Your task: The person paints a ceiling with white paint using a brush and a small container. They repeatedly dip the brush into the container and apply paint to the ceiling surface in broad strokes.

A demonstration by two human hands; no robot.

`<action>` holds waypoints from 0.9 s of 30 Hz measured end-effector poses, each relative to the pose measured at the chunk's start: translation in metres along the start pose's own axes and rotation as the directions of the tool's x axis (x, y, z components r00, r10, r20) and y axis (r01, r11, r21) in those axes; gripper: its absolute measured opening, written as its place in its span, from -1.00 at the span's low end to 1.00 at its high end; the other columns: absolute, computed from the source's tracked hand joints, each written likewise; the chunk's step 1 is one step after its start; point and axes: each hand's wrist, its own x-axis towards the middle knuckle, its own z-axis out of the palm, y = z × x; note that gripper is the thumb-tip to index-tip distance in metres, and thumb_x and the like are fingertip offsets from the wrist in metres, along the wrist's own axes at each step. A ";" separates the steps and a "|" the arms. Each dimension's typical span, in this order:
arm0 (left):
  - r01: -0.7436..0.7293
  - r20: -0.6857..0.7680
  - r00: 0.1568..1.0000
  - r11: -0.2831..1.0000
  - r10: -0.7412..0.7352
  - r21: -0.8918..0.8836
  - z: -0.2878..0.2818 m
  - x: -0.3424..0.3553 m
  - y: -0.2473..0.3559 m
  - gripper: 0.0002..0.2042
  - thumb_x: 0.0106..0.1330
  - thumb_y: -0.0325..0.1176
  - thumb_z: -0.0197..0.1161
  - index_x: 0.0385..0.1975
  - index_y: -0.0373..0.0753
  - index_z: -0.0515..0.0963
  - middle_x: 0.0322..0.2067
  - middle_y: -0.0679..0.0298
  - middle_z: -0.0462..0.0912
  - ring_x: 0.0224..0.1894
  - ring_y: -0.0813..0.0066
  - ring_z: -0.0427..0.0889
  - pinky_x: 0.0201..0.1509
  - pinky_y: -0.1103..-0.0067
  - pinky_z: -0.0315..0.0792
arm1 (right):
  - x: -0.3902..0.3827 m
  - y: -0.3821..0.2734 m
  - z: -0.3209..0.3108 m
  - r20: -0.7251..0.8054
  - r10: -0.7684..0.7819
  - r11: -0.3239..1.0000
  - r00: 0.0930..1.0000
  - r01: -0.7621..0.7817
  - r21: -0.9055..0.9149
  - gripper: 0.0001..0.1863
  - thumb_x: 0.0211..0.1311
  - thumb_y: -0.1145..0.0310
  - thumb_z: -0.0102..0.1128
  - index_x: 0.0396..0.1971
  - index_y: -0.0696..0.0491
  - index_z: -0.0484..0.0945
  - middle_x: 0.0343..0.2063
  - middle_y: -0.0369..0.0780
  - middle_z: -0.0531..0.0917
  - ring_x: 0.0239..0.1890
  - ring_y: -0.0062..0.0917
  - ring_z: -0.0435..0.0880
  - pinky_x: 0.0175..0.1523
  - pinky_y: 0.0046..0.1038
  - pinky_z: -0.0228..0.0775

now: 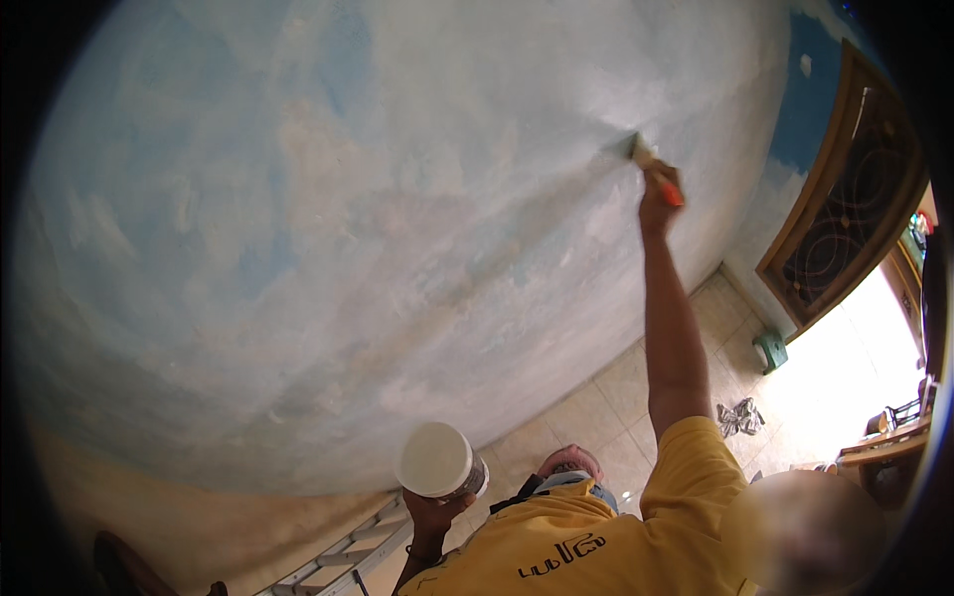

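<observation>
A paintbrush [672, 192] with an orange-red handle is gripped in my right hand [658, 204], my arm stretched far up. Its bristles meet the wall [417, 199], which is painted in cloudy blues, whites and greys. Around the bristles the wall looks bright white, with a greyish shadow slanting down to the left. Low in front of me, my left hand [434, 512] holds a white paint bucket [472, 477] from beneath and the side. Pale white shows across the bucket's round top. The bucket is apart from the wall.
An aluminium ladder [343, 556] leans at lower left. On the tiled floor [621, 387] are a green stool [768, 353] and a crumpled patterned bundle [740, 417]. A wood-framed dark panel [845, 199] stands at right, with wooden furniture [884, 442] below it.
</observation>
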 end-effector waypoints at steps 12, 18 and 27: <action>-0.035 0.161 0.987 0.999 0.030 0.029 0.000 0.022 -0.013 -0.20 -0.25 -0.30 0.73 0.10 -0.33 0.49 -0.07 0.22 0.67 -0.03 0.42 0.66 0.07 0.45 0.56 | -0.118 -0.081 0.013 0.595 0.253 0.898 0.763 -0.413 0.148 -0.92 0.18 0.57 0.36 -0.34 0.15 0.64 -0.25 -0.25 0.72 -0.16 -0.61 0.63 0.04 -0.50 0.49; -0.019 0.010 1.000 0.999 0.019 -0.040 0.013 0.009 0.016 -0.17 -0.25 -0.23 0.74 0.11 -0.32 0.48 -0.04 0.18 0.66 0.01 0.37 0.65 0.11 0.41 0.55 | -0.025 -0.034 0.017 0.025 0.169 0.986 0.985 -0.169 -0.003 -0.89 0.27 0.49 0.31 -0.24 0.16 0.64 -0.25 -0.24 0.71 -0.18 -0.60 0.63 0.00 -0.49 0.49; -0.036 0.001 0.999 0.999 0.036 -0.033 0.009 -0.003 0.013 -0.08 -0.22 -0.34 0.72 0.23 -0.31 0.32 0.07 0.13 0.59 0.13 0.30 0.59 0.20 0.33 0.50 | -0.164 -0.185 0.039 0.687 0.018 0.920 0.726 -0.281 0.273 -0.90 0.18 0.59 0.35 -0.31 0.14 0.65 -0.22 -0.11 0.72 -0.20 -0.45 0.71 -0.07 -0.47 0.52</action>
